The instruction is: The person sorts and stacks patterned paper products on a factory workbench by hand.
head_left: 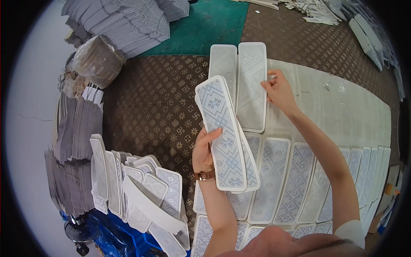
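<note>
My left hand (pixel 204 147), with a brown watch at the wrist, is closed around a small stack of long patterned panels (pixel 220 132). They have rounded corners, white borders and blue-grey geometric designs, and are slightly fanned. My right hand (pixel 279 90) pinches the right edge of a paler panel (pixel 251 85) lying at the far end of a light board. Beside that one lies a grey panel (pixel 223 60), partly covered by the held stack. Nearer me, a row of similar panels (pixel 269 180) lies side by side on the board.
The pale board (pixel 329 103) rests on a brown patterned cloth (pixel 145 98). Loose panels (pixel 145 192) are heaped at the lower left. Tall grey stacks (pixel 72 128) stand along the left wall, and a wrapped roll (pixel 98 62) sits above them. A green mat (pixel 205 28) lies at the back.
</note>
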The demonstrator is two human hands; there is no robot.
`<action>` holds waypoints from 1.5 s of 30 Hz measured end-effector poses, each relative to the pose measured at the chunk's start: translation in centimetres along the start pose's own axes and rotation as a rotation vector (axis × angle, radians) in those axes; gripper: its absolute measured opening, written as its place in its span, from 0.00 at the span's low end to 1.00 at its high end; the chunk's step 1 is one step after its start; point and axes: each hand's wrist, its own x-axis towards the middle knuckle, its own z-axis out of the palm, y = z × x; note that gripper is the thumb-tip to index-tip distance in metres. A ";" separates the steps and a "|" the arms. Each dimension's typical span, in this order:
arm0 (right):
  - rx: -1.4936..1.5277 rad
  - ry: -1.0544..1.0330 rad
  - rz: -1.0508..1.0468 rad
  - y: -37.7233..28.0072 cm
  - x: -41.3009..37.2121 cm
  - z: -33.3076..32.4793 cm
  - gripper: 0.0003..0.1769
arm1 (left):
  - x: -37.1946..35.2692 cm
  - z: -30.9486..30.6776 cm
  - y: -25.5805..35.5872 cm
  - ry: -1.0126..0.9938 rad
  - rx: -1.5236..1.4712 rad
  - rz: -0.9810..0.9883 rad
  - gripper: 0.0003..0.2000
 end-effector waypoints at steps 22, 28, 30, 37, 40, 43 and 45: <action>-1.007 -0.195 -0.363 -1.8 2.4 -0.4 0.17 | 0.6 0.2 -0.5 0.084 0.225 0.065 0.19; 0.097 -0.717 0.112 -3.2 -6.0 -0.7 0.16 | 0.3 0.1 -0.8 0.203 0.428 0.130 0.21; 0.135 -0.729 0.143 -2.7 -7.1 -0.1 0.13 | 0.3 0.8 -0.5 0.199 0.438 0.135 0.21; 0.328 -0.491 0.171 -1.6 -7.6 -0.6 0.08 | 1.0 1.2 -1.0 0.201 0.454 0.257 0.20; 0.213 -0.279 -0.005 -0.8 -6.5 -3.0 0.08 | 1.2 1.3 -1.1 0.228 0.437 0.246 0.20; 0.250 0.058 0.011 0.2 -4.1 -6.5 0.08 | 0.8 1.4 -0.9 0.199 0.360 0.202 0.19; 0.245 0.060 0.030 1.0 -3.3 -8.1 0.08 | 0.4 1.4 -0.6 0.107 0.228 0.127 0.19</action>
